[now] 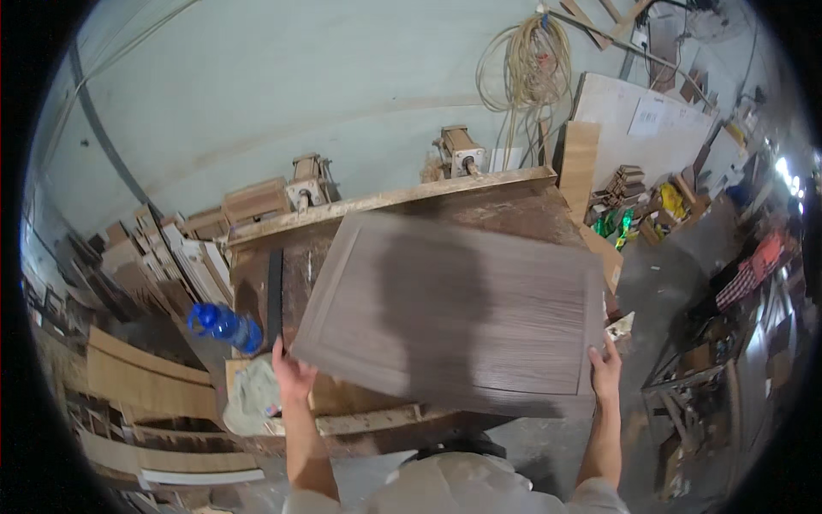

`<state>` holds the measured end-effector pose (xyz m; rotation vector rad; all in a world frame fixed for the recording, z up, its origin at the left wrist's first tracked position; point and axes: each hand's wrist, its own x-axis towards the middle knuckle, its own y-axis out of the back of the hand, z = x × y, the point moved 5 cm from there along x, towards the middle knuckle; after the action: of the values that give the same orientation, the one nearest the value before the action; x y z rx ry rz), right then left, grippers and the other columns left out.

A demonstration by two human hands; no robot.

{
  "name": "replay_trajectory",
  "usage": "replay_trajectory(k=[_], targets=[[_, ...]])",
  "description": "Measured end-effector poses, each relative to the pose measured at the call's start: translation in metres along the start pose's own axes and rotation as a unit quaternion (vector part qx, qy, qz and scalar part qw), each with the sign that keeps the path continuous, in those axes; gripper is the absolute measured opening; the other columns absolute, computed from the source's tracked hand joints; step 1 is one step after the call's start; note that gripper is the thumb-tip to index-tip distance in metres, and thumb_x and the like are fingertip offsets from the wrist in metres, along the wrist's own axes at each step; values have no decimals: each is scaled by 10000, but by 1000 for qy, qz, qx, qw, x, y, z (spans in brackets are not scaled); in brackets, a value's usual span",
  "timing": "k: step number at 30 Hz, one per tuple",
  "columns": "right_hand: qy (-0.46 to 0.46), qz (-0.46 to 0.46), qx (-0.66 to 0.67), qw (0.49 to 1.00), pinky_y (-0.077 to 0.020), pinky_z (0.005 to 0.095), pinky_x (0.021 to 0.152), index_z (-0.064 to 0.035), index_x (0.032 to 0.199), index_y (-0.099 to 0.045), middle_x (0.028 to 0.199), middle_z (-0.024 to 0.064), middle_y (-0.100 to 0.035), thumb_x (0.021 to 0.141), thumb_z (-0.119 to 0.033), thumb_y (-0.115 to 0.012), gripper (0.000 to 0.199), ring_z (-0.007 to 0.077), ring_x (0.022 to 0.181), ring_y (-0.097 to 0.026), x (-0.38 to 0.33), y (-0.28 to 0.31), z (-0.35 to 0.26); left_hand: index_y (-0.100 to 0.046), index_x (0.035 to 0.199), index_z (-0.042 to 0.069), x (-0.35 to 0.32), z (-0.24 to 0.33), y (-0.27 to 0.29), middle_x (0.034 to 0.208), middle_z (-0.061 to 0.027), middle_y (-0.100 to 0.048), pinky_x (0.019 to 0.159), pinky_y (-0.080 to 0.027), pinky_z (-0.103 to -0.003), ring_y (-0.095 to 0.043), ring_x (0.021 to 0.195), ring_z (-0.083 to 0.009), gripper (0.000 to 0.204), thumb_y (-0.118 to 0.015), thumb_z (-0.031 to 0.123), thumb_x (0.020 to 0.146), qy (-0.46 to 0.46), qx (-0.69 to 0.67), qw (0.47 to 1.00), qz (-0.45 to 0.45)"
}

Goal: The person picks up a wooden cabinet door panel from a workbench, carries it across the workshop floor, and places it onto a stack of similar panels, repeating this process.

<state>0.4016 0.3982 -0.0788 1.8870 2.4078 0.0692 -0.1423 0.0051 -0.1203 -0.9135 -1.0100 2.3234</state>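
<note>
A grey-brown wood-grain cabinet door panel [539, 291] with a raised frame spans the space between my hands, tilted above the workbench [300, 274]. My left hand [294, 370] grips its near left corner, thumb up along the edge. At the right edge, close to the near corner, my right hand [606, 368] closes round the panel, with the fingers partly hidden underneath. The shadow of my head falls across the panel's middle. A dark strip [275, 295] lies on the bench left of the panel, and a pale cloth [251, 396] is beside my left hand.
A blue water bottle [224, 327] lies at the bench's left edge. Two clamp cylinders [306, 182] stand behind the long back rail [394, 199]. Boards [150, 377] are stacked at left. A coiled hose [535, 64] hangs on the wall; wood scraps [621, 184] are piled at right.
</note>
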Motion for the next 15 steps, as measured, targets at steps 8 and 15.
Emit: replay_trajectory(k=[8, 15], targets=[[-103, -209, -72, 970, -474, 323, 962, -4, 1404, -523, 1243, 92, -648, 940, -44, -639, 480, 162, 1119, -593, 165, -127, 96, -452, 1489, 87, 18, 23, 65, 1469, -76, -510, 1115, -386, -407, -504, 1323, -238, 573, -526, 410, 1021, 55, 402, 909, 92], [-24, -244, -155, 957, -422, 383, 1066, -22, 1413, -520, 1367, 169, -579, 902, -244, -706, 587, 269, 1273, -537, 314, -217, 104, -525, 1416, 29, 113, 3, 54, 1411, -85, -550, 1099, -358, -348, -491, 1299, -207, 536, -544, 386, 1016, 22, 336, 930, 149]])
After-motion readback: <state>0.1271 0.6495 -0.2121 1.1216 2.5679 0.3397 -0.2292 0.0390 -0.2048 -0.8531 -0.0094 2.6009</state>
